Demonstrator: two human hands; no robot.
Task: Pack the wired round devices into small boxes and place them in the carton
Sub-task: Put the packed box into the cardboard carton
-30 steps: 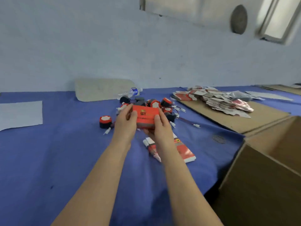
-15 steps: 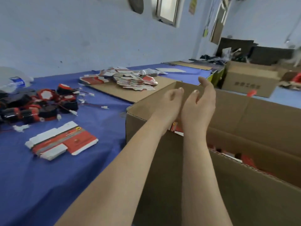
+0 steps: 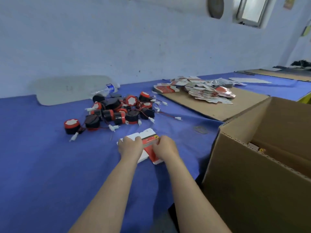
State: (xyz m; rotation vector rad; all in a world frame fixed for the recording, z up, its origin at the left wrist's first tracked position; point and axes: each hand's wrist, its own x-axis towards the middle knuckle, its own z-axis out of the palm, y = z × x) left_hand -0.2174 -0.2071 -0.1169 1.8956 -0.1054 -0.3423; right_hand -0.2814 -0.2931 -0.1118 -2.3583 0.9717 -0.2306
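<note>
- The flat small box (image 3: 149, 140), red and white, lies unfolded on the blue tabletop (image 3: 42, 165) toward its right edge; it is not yet opened into shape; whether it is one blank or several stacked, I cannot tell.
- The left hand (image 3: 130, 146) has its fingers curled over the white flap end; the right hand (image 3: 165, 147) has its fingers curled over the red panel; both hold the blank and neither holds a device.
- The step in hand looks like lifting this blank and squaring it up; it should go best with opposite long edges pinched and pressed inward, so the sleeve pops open evenly; one end's flaps are better folded shut before loading, so nothing drops through.
- The wired round devices (image 3: 117, 111) lie heaped beyond the hands, nearer the tabletop's far edge, wires and white plugs tangled; a lone device (image 3: 72, 126) sits at the heap's left and looks the easiest to take without dragging others; its wire should be tucked in before closing, or a plug may catch the flap.
- The carton (image 3: 252, 182) stands open just off the tabletop's right edge, near the right hand; little of its inside shows.
- More flat blanks (image 3: 207, 93) are piled on a cardboard sheet (image 3: 218, 108) toward the far right corner; a plastic bottle (image 3: 107, 89) lies behind the heap.
</note>
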